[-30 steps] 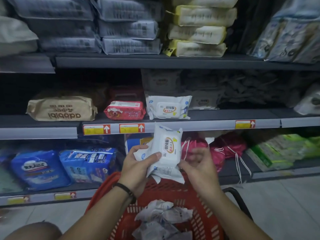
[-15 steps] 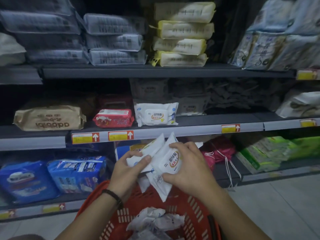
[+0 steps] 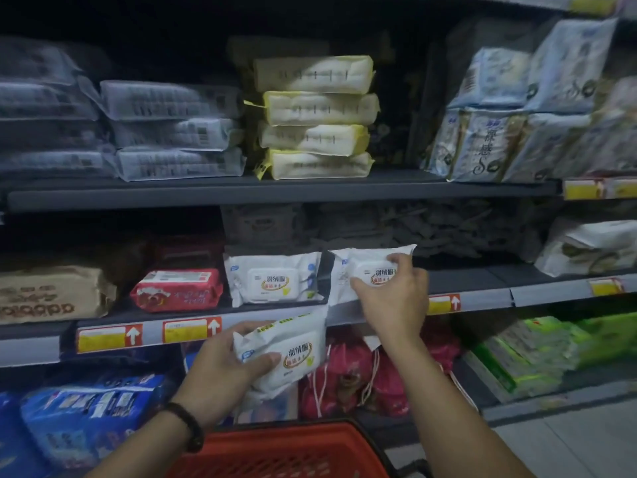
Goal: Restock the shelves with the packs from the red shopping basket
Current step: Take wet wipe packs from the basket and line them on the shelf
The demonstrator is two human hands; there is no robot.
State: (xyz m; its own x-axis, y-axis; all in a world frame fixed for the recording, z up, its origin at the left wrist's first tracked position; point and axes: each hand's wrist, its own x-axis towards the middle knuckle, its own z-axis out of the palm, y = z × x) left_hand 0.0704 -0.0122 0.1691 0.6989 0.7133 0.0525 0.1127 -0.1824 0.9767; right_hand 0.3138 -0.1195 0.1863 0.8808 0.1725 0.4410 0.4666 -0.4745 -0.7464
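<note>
right hand (image 3: 393, 301) gripping white pack (image 3: 358, 270) at shelf (image 3: 482, 276)

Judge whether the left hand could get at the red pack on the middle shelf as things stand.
Probably yes for reach: the red pack lies at the front of the middle shelf, just above the left hand, with nothing between. But that hand grips a white pack, so taking it looks unlikely.

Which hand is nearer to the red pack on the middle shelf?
Left. The left hand, holding a white pack, is just below and right of the red pack; the right hand is farther right, gripping a second white pack at the shelf edge.
</note>
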